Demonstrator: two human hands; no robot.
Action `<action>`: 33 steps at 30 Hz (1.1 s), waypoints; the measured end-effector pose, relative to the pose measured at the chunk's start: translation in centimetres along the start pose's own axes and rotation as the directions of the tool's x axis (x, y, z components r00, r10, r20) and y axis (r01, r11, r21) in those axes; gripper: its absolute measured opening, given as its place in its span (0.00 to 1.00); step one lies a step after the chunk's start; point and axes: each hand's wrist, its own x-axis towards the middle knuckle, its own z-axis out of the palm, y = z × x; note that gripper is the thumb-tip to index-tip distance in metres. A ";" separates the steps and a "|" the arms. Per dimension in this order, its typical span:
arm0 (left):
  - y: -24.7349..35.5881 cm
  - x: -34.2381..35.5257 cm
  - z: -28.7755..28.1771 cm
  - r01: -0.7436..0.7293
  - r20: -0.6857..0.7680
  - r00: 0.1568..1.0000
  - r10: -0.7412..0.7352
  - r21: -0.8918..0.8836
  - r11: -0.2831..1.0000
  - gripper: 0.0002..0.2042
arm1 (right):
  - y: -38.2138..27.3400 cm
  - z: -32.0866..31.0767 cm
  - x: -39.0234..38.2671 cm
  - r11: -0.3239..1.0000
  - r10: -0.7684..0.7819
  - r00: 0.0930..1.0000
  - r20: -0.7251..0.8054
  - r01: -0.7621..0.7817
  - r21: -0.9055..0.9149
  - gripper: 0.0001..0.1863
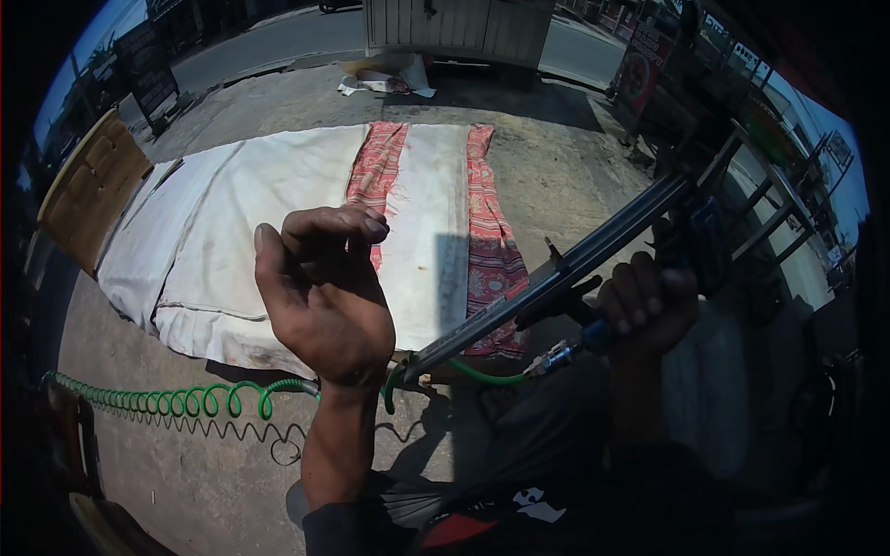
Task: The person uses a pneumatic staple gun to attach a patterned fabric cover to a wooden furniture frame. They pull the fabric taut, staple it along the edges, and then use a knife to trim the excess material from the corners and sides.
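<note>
My right hand (pixel 649 301) is wrapped round the handle of a pneumatic staple gun (pixel 575 264) with a long dark metal magazine. The magazine slants from upper right down to lower left. A metal air coupling (pixel 553 357) joins its handle to a green coiled hose (pixel 199 400), which runs off to the left. Raised palm up, my left hand (pixel 329 296) is empty, with its fingers loosely bent and apart. Beyond both hands lies a white cloth (pixel 260 213) over a long low flat form, with red patterned fabric (pixel 496 241) showing in strips at its right.
A tufted brown headboard-like panel (pixel 93 190) stands at the left end of the cloth. Concrete ground (pixel 547 167) surrounds it. A large metal cabinet (pixel 454 32) stands at the back, with crumpled sacking (pixel 385 74) before it. A metal frame (pixel 774 195) stands at the right.
</note>
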 end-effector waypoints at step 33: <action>-50.7 16.3 -9.4 -0.314 0.148 0.922 -0.358 0.827 -0.466 0.26 | -8.9 -38.2 13.2 0.797 0.461 0.729 -0.506 -0.591 -0.126 0.26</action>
